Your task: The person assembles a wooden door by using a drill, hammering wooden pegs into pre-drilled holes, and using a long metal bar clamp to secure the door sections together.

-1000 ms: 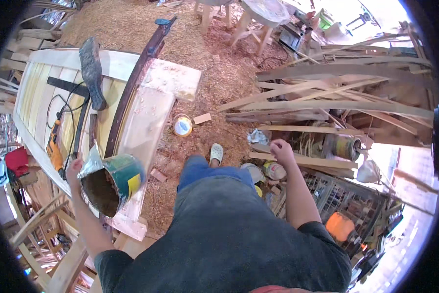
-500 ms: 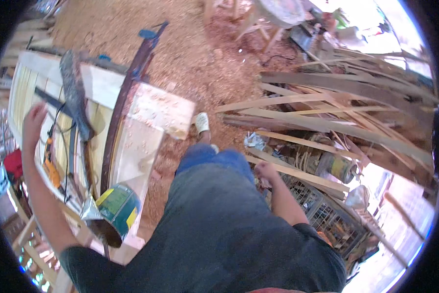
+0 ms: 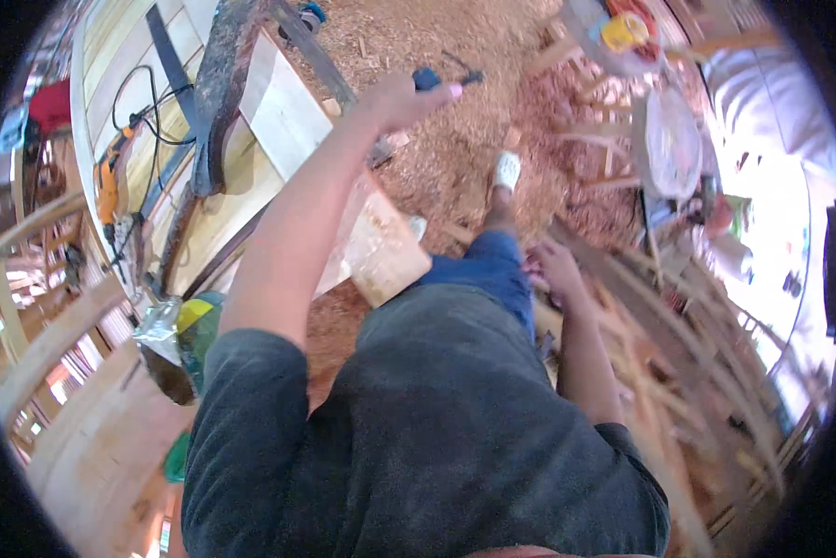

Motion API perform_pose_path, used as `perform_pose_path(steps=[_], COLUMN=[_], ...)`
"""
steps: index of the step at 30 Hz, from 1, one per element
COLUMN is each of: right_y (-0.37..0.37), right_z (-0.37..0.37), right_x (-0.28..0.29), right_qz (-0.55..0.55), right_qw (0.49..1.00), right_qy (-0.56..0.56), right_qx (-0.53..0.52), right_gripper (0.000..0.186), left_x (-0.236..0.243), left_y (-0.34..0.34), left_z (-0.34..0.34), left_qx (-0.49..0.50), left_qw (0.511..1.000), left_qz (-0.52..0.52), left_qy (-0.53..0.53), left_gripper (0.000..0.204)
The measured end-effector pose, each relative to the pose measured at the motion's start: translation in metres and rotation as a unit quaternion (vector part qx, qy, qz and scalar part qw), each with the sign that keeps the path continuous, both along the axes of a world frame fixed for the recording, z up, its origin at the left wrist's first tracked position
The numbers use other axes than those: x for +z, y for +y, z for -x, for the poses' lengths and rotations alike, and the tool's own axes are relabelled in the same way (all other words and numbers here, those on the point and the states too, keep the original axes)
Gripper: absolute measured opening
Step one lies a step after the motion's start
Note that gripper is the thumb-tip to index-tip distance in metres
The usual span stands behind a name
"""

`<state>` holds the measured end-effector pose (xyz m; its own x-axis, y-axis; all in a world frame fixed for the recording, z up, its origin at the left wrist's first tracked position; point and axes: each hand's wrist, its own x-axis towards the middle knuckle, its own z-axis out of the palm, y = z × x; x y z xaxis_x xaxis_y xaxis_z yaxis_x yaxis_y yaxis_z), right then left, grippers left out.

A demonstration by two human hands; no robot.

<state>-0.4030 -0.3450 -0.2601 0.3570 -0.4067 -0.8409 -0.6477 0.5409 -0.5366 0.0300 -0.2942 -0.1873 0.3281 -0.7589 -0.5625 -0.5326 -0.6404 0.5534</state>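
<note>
Currently, the left hand (image 3: 394, 104) is extended forward at the end of the arm, beyond the pale board (image 3: 392, 259). One pink fingertip points toward the right. A dark blue fitting (image 3: 426, 79) is located just beside the fingers, above the shavings-covered floor (image 3: 381, 33). Owing to blur and overlap, contact or grip between this hand and the fitting cannot be determined.

The right hand (image 3: 555, 270) is positioned beside the blue shorts (image 3: 488, 265). Its fingers are loosely bent and partly spread, with nothing visible in them.

On the left side, an orange power tool (image 3: 109, 186) with a black cord rests on the planked panel (image 3: 111, 46). A dark, weathered timber (image 3: 220, 88) lies across the same panel. A green-and-yellow can (image 3: 206, 337) with foil (image 3: 160, 325) at its mouth is tilted near the left sleeve, which partly covers it.
</note>
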Motion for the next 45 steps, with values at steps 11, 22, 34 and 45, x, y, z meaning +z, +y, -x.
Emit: perform_pose_path(steps=[11, 22, 34, 45], right_y=[-0.264, -0.220, -0.168, -0.165], right_z=[-0.174, -0.346, -0.451, -0.480], right_x=[0.002, 0.067, 0.084, 0.025], right_qz=[0.329, 0.349, 0.227, 0.044], right_qw=[0.701, 0.510, -0.027, -0.092], right_qy=[-0.142, -0.278, -0.125, -0.095], right_qx=[0.616, 0.736, 0.965, 0.990], right_gripper=[0.038, 0.066, 0.071, 0.075], left_x=[0.026, 0.062, 0.068, 0.055], left_y=[-0.017, -0.036, 0.012, 0.004], left_z=[0.021, 0.029, 0.026, 0.044], left_qx=[0.164, 0.145, 0.225, 0.305], left_qw=[0.984, 0.986, 0.970, 0.943], left_qz=[0.060, -0.017, 0.040, -0.031], left_qy=[-0.036, -0.074, -0.083, -0.132], left_gripper=[0.061, 0.065, 0.065, 0.071])
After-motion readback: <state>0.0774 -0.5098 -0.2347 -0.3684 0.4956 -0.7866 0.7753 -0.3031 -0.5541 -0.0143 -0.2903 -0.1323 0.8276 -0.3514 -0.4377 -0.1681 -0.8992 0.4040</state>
